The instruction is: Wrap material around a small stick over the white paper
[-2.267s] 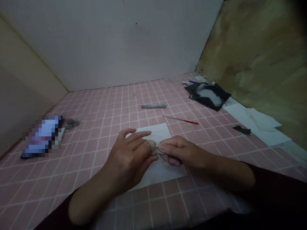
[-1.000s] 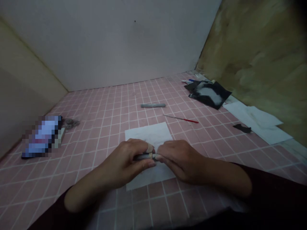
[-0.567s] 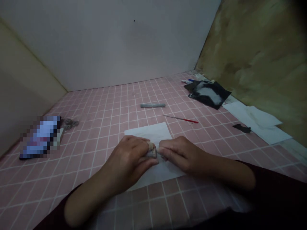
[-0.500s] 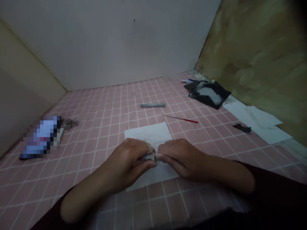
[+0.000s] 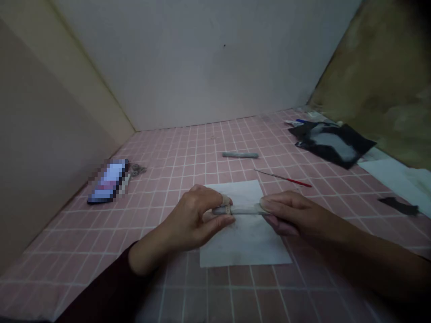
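Observation:
My left hand (image 5: 198, 215) is closed, its thumb and fingertips pinching a small beige ring (image 5: 228, 210). A slim grey stick (image 5: 245, 209) lies level and appears to pass through the ring, its rounded tip showing in the gap between left thumb and fingers. At the stick's other end, my right hand (image 5: 286, 211) grips it between thumb and fingers. A beige wrap is visible on one left finger. Beneath both hands is a white paper sheet (image 5: 242, 246), with a few faint specks near the ring.
Beyond the paper lie another grey stick (image 5: 240, 154) and a thin red-handled file (image 5: 283, 178). A blurred phone (image 5: 107, 181) and a small grey pile (image 5: 138, 169) are at left. Black sheets (image 5: 336, 141), white papers (image 5: 393, 179) and a dark scrap (image 5: 399, 206) sit at right.
My right hand has drawn away from my left, exposing a longer stretch of the stick between them. The left hand keeps its pinch. The camera view has turned left, shifting the scene right.

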Action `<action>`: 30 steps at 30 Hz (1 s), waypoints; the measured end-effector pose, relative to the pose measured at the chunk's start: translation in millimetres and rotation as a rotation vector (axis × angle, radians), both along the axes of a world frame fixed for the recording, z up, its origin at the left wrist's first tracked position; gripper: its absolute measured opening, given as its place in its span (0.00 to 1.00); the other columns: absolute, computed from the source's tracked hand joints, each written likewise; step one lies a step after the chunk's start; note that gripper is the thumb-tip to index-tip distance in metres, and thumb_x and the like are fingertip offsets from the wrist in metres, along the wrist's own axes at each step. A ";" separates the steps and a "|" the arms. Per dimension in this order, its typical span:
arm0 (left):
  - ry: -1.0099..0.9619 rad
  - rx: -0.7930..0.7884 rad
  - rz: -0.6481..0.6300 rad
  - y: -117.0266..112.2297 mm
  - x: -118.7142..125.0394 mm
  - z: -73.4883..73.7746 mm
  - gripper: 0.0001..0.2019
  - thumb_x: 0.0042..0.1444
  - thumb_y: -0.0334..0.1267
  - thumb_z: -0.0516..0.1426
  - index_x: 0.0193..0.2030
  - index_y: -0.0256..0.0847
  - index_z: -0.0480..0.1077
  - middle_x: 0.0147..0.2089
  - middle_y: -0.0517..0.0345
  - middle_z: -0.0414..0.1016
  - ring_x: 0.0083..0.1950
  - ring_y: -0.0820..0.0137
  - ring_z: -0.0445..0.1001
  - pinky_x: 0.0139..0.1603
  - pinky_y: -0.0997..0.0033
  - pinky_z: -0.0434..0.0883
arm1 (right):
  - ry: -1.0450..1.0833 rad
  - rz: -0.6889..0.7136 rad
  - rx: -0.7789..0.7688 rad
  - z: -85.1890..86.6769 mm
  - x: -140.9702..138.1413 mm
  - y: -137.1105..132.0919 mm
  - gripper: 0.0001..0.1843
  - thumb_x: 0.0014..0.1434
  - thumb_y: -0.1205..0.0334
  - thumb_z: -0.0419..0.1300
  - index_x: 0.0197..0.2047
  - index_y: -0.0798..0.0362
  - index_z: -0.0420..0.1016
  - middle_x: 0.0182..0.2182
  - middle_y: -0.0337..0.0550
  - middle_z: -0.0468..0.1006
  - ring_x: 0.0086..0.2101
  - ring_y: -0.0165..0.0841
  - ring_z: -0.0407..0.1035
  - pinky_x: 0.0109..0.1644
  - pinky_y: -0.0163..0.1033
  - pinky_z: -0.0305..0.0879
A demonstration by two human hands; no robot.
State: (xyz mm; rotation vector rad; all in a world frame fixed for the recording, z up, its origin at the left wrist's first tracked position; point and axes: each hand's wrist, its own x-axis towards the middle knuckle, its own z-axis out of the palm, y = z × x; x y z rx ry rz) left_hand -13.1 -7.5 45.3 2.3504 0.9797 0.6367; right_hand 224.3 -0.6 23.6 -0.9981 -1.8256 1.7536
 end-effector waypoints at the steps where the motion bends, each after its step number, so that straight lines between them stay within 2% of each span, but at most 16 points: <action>1: -0.019 -0.107 -0.014 1.2 -2.0 0.1 0.10 0.61 0.43 0.54 0.37 0.38 0.71 0.31 0.59 0.72 0.35 0.70 0.70 0.41 0.69 0.66 | -0.037 0.009 0.112 -1.8 0.3 -1.8 0.22 0.67 0.52 0.44 0.24 0.53 0.60 0.16 0.32 0.56 0.17 0.25 0.50 0.21 0.33 0.45; 3: -0.036 -0.394 -0.107 2.1 -3.5 0.0 0.12 0.62 0.44 0.53 0.33 0.37 0.69 0.28 0.62 0.66 0.30 0.74 0.65 0.33 0.74 0.63 | -0.131 0.085 0.488 -6.4 -1.5 -8.6 0.17 0.67 0.60 0.46 0.26 0.53 0.62 0.20 0.36 0.63 0.23 0.28 0.58 0.27 0.35 0.52; 5: -0.027 -0.615 -0.207 0.8 -1.8 -0.5 0.12 0.61 0.44 0.54 0.31 0.37 0.66 0.25 0.65 0.61 0.27 0.77 0.60 0.27 0.77 0.60 | -0.186 0.142 0.925 -11.5 -5.6 -16.7 0.13 0.63 0.68 0.46 0.28 0.53 0.64 0.23 0.41 0.67 0.25 0.30 0.58 0.30 0.38 0.50; 6: -0.022 -0.635 -0.227 -0.6 0.0 -0.9 0.12 0.61 0.43 0.54 0.30 0.38 0.65 0.25 0.65 0.59 0.26 0.77 0.58 0.27 0.77 0.58 | -0.218 0.140 1.040 -13.5 -7.8 -20.0 0.12 0.62 0.70 0.46 0.28 0.54 0.64 0.23 0.41 0.67 0.25 0.31 0.57 0.30 0.39 0.49; 7: -0.012 -0.587 -0.223 -2.3 2.2 -1.6 0.12 0.61 0.43 0.55 0.29 0.38 0.64 0.25 0.65 0.59 0.26 0.77 0.58 0.27 0.76 0.58 | -0.232 0.124 1.093 -14.7 -10.0 -22.3 0.12 0.61 0.71 0.46 0.28 0.54 0.65 0.23 0.42 0.67 0.25 0.31 0.57 0.30 0.39 0.49; 8: 0.000 -0.480 -0.197 -4.4 4.7 -2.4 0.13 0.60 0.43 0.55 0.28 0.37 0.63 0.25 0.65 0.59 0.27 0.77 0.58 0.28 0.75 0.58 | -0.234 0.104 1.063 -15.1 -11.9 -23.5 0.12 0.62 0.70 0.46 0.28 0.54 0.64 0.23 0.42 0.67 0.25 0.31 0.57 0.30 0.39 0.49; 9: 0.020 -0.341 -0.156 -6.6 7.3 -3.4 0.14 0.60 0.43 0.55 0.28 0.37 0.63 0.25 0.64 0.60 0.27 0.76 0.59 0.30 0.74 0.59 | -0.223 0.080 0.969 -14.6 -13.5 -23.7 0.13 0.63 0.68 0.46 0.28 0.54 0.64 0.23 0.41 0.67 0.25 0.30 0.58 0.30 0.38 0.50; 12: 0.117 0.036 -0.054 -12.6 13.8 -6.9 0.15 0.60 0.44 0.54 0.27 0.37 0.64 0.26 0.61 0.65 0.30 0.72 0.63 0.38 0.67 0.61 | -0.165 0.040 0.473 -10.2 -16.8 -19.4 0.19 0.67 0.58 0.45 0.25 0.53 0.60 0.20 0.36 0.63 0.22 0.27 0.59 0.27 0.35 0.53; 14: 0.162 0.146 -0.029 -15.0 15.9 -8.3 0.14 0.61 0.43 0.53 0.27 0.37 0.64 0.26 0.59 0.67 0.31 0.70 0.65 0.40 0.64 0.62 | -0.122 0.052 0.168 -8.1 -18.4 -15.6 0.23 0.67 0.52 0.44 0.22 0.52 0.58 0.15 0.34 0.59 0.18 0.26 0.55 0.23 0.34 0.50; 16: 0.176 0.164 -0.031 -15.4 16.0 -8.3 0.14 0.61 0.42 0.53 0.27 0.37 0.65 0.26 0.59 0.68 0.30 0.70 0.66 0.39 0.64 0.62 | -0.084 0.072 0.021 -7.7 -19.5 -13.6 0.25 0.67 0.50 0.44 0.21 0.52 0.58 0.14 0.32 0.56 0.17 0.25 0.52 0.21 0.33 0.48; 18: 0.180 0.129 -0.037 -14.6 14.9 -7.3 0.14 0.61 0.43 0.53 0.27 0.37 0.65 0.26 0.59 0.69 0.30 0.71 0.68 0.39 0.66 0.63 | -0.079 0.054 0.054 -8.6 -19.6 -14.4 0.24 0.67 0.50 0.45 0.22 0.52 0.59 0.15 0.33 0.57 0.18 0.25 0.53 0.22 0.33 0.49; 24: 0.222 -0.056 -0.047 -11.9 12.2 -6.9 0.15 0.61 0.48 0.54 0.31 0.38 0.66 0.28 0.60 0.72 0.30 0.73 0.69 0.34 0.73 0.64 | -0.140 0.047 0.519 -12.2 -16.1 -22.8 0.17 0.68 0.58 0.45 0.28 0.53 0.61 0.23 0.36 0.65 0.25 0.27 0.60 0.31 0.35 0.53; 26: 0.234 -0.034 -0.041 -12.1 12.8 -8.0 0.15 0.62 0.47 0.53 0.32 0.38 0.66 0.28 0.59 0.72 0.31 0.72 0.70 0.35 0.72 0.64 | -0.168 0.040 0.527 -12.1 -15.9 -23.3 0.17 0.68 0.58 0.45 0.28 0.53 0.61 0.23 0.36 0.64 0.24 0.27 0.60 0.31 0.36 0.53; 30: 0.216 0.046 -0.015 -12.3 15.4 -9.2 0.16 0.63 0.46 0.51 0.29 0.37 0.64 0.27 0.59 0.71 0.30 0.72 0.68 0.37 0.70 0.63 | -0.177 -0.017 0.321 -9.8 -17.6 -19.1 0.22 0.67 0.52 0.45 0.24 0.53 0.59 0.20 0.35 0.60 0.23 0.27 0.57 0.27 0.34 0.53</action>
